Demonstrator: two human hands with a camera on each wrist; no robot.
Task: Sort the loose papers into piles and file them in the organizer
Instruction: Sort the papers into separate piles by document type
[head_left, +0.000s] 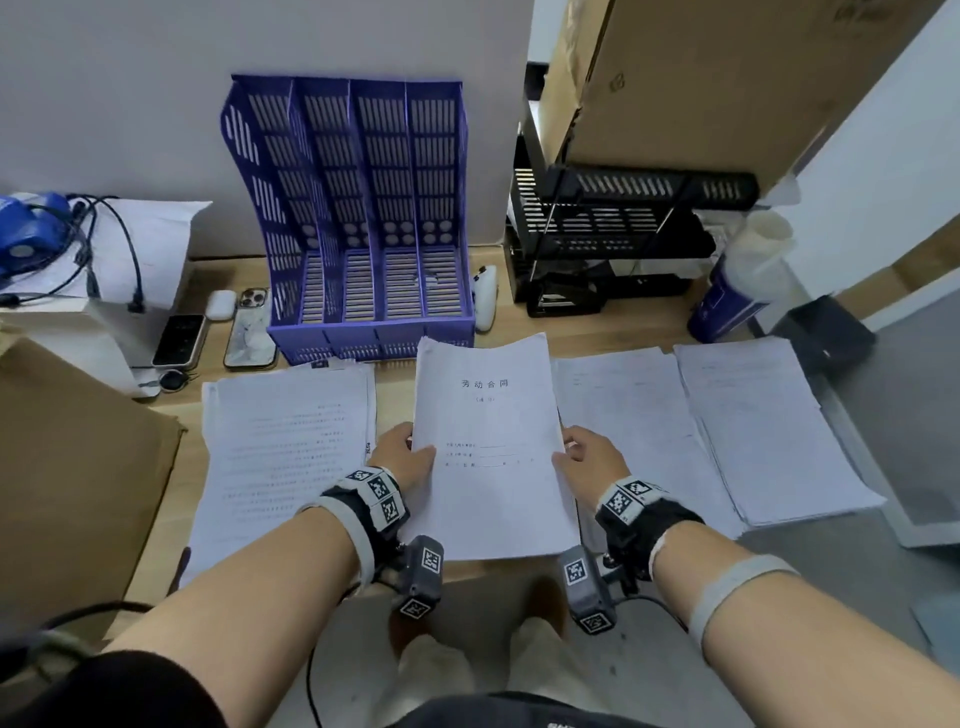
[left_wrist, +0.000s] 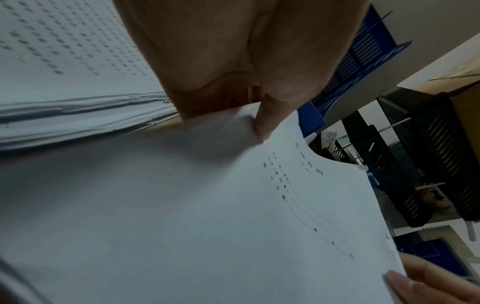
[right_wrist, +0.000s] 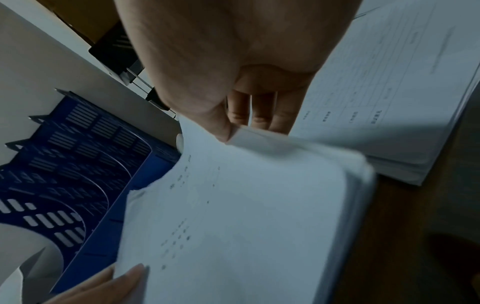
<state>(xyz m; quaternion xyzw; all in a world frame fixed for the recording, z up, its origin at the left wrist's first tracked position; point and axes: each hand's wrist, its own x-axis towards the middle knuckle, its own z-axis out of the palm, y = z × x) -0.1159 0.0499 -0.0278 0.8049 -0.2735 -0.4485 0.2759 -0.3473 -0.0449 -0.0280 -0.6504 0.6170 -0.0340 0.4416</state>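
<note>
Both hands hold a stack of white papers (head_left: 488, 447) with a printed title page on top, lifted above the desk in front of the blue organizer (head_left: 358, 223). My left hand (head_left: 402, 457) pinches the stack's left edge, thumb on top (left_wrist: 262, 123). My right hand (head_left: 582, 460) pinches the right edge (right_wrist: 233, 131), thumb over and fingers under. The stack (left_wrist: 233, 205) (right_wrist: 233, 216) fills both wrist views. The organizer's slots stand empty. A pile of printed pages (head_left: 283, 457) lies to the left; two more piles (head_left: 623, 426) (head_left: 763, 426) lie to the right.
Two phones (head_left: 249, 332), an earbud case (head_left: 221, 304) and a remote lie left of the organizer. A black tray rack (head_left: 608, 234) and a cardboard box (head_left: 701, 78) stand at the right. Another cardboard box (head_left: 78, 467) sits at the left. A white box with cables (head_left: 98, 270) is behind it.
</note>
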